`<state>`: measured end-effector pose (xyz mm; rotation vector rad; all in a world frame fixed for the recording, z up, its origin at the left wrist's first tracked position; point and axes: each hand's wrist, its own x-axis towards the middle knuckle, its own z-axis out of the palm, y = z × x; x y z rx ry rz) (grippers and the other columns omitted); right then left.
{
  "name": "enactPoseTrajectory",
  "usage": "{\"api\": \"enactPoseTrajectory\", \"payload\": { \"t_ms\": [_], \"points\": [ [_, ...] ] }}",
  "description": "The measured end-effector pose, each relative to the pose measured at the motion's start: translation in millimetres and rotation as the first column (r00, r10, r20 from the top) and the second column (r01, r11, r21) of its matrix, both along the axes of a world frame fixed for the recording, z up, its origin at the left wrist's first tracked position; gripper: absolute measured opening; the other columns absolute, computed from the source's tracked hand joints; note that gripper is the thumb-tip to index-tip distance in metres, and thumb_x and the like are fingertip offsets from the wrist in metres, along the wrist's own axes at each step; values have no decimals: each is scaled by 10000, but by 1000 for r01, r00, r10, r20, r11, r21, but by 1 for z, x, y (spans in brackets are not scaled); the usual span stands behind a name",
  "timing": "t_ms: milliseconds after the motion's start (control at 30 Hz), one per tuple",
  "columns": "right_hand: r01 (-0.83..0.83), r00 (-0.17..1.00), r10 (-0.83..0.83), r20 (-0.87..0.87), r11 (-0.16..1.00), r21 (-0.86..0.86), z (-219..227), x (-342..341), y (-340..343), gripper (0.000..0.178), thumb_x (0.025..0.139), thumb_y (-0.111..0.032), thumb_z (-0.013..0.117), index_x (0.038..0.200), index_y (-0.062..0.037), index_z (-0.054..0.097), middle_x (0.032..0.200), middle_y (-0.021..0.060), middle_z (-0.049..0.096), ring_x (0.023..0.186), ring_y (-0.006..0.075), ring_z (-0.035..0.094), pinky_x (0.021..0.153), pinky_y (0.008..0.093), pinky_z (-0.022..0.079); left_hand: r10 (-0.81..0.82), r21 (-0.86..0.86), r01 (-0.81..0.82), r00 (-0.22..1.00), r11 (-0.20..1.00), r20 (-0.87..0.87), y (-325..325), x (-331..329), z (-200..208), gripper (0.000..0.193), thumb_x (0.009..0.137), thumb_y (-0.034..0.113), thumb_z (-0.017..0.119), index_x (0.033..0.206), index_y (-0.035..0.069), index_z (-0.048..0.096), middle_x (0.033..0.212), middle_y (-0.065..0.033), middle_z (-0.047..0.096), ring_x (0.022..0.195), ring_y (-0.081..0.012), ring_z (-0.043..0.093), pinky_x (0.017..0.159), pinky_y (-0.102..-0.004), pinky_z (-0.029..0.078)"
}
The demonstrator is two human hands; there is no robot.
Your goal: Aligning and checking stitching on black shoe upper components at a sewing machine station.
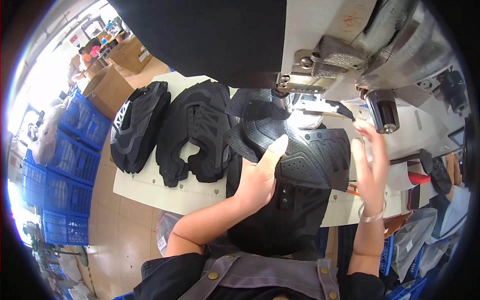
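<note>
A black textured shoe upper, with perforations and ribbed side panels, lies under the head of a sewing machine. My left hand is closed on its near left edge, thumb on top and fingers hidden beneath. To the right of the upper, my right hand is raised with thumb and fingers apart. Its fingertips meet the end of a narrow black strip beside the lit needle area; no firm grip on it shows. More black shoe uppers lie at the table's front edge, partly under the held one.
Two stacks of black uppers, the far left stack and the nearer stack, lie on the pale worktable. Blue plastic crates and cardboard boxes stand left. A machine rod hangs near my right hand. Another person sits far right.
</note>
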<state>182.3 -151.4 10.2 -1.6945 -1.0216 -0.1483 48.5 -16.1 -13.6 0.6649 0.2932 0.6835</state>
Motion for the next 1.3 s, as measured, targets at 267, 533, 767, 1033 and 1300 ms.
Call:
{"api": "enactPoseTrajectory", "payload": {
  "t_ms": [267, 533, 767, 1033, 1300],
  "points": [
    [-257, 859, 280, -428, 960, 111, -4, 31, 19, 237, 803, -59, 554, 1030, 10, 555, 1070, 62, 560, 958, 99, 514, 870, 222, 365, -40, -35, 35, 988, 999, -152, 19, 2, 4, 145, 842, 48, 541, 983, 31, 568, 926, -12, 577, 836, -90, 547, 790, -250, 441],
    [-222, 859, 272, -433, 961, 163, -1, 38, 25, 78, 772, -24, 563, 823, 8, 613, 791, -4, 588, 699, 37, 501, 646, 172, 399, 90, 235, -53, 985, 971, -148, 24, 14, 1, 191, 827, 87, 557, 999, 4, 570, 937, -54, 597, 819, -123, 580, 707, -254, 474],
    [-253, 861, 303, -409, 952, 174, -4, 41, 29, 91, 768, -4, 549, 834, 8, 611, 788, -2, 588, 706, 41, 507, 647, 179, 405, 140, 199, -109, 979, 974, -147, 24, 15, 5, 202, 827, 54, 552, 1010, -25, 585, 920, -82, 623, 811, -145, 610, 691, -257, 496],
    [-274, 858, 317, -404, 948, 162, -10, 45, 30, 95, 797, -43, 554, 858, 6, 607, 872, 27, 595, 810, 83, 517, 758, 216, 387, 157, 365, -101, 979, 926, -128, 28, 16, 6, 158, 817, 64, 577, 969, 21, 568, 911, -13, 585, 800, -91, 545, 722, -241, 436],
    [-296, 852, 351, -389, 935, 194, -9, 52, 35, 129, 779, -29, 548, 882, 23, 607, 821, 1, 595, 736, 55, 512, 685, 190, 404, 264, 492, -198, 962, 848, -68, 21, 19, 4, 126, 825, 48, 575, 945, 8, 578, 890, -7, 593, 786, -86, 546, 727, -238, 429]
  ]
}}
